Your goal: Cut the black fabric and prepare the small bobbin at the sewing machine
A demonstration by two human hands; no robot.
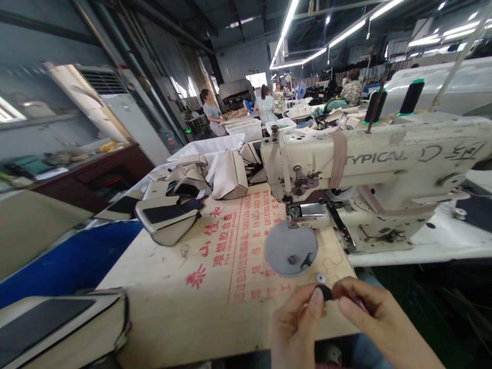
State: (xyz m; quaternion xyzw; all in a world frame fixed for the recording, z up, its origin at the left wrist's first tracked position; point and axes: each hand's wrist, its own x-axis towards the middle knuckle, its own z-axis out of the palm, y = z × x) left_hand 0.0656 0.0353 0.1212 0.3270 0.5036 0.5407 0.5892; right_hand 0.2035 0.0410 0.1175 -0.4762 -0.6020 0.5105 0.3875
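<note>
Both hands meet at the near edge of a plywood board (215, 287) with red printed characters. My left hand (298, 325) pinches a small black round bobbin (326, 292) between thumb and forefinger. My right hand (374, 318) is closed beside it, fingertips touching the same small piece from the right. Just beyond the fingers lies a small silver bobbin (320, 278) and a grey round disc (291, 248) under the head of a cream sewing machine (378, 174) marked TYPICAL.
Beige and black stitched pieces (169, 215) lie piled on the board's far left, another (57, 323) at the near left. Black thread cones (411, 96) stand on the machine. White bins (246, 128) and two people stand further back. A white cabinet (123, 110) is at left.
</note>
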